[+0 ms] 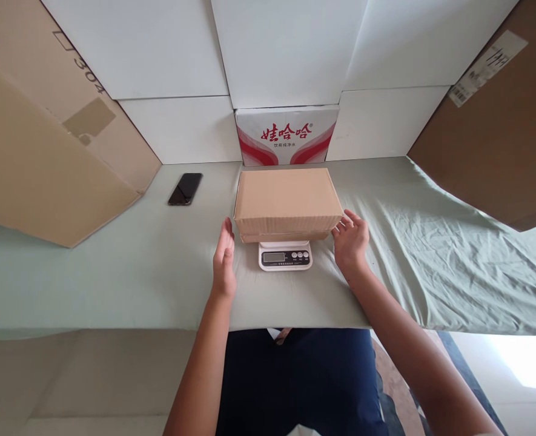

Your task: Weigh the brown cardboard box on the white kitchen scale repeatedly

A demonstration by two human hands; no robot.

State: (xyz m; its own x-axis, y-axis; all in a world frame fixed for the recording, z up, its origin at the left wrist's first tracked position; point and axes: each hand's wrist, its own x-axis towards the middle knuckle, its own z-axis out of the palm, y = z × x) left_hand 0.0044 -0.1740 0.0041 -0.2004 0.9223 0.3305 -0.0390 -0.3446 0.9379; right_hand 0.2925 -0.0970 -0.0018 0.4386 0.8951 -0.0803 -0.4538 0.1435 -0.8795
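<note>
A closed brown cardboard box (289,192) rests on a white digital kitchen scale (286,267), covering most of it. Only the scale's front panel shows, with a grey display and several round buttons; no reading can be made out. My left hand (224,260) stands on edge just off the box's left side, fingers stretched out and nothing in it. At the right front corner is my right hand (352,239), palm turned up and fingers apart. Its fingertips are close to the box's edge; whether they touch it I cannot tell.
A black smartphone (185,189) lies on the green tablecloth (126,272) to the left. Behind the box stands a white and red carton (287,137) against white panels. Large cardboard sheets, one at left (45,151) and one at right (499,133), flank the table.
</note>
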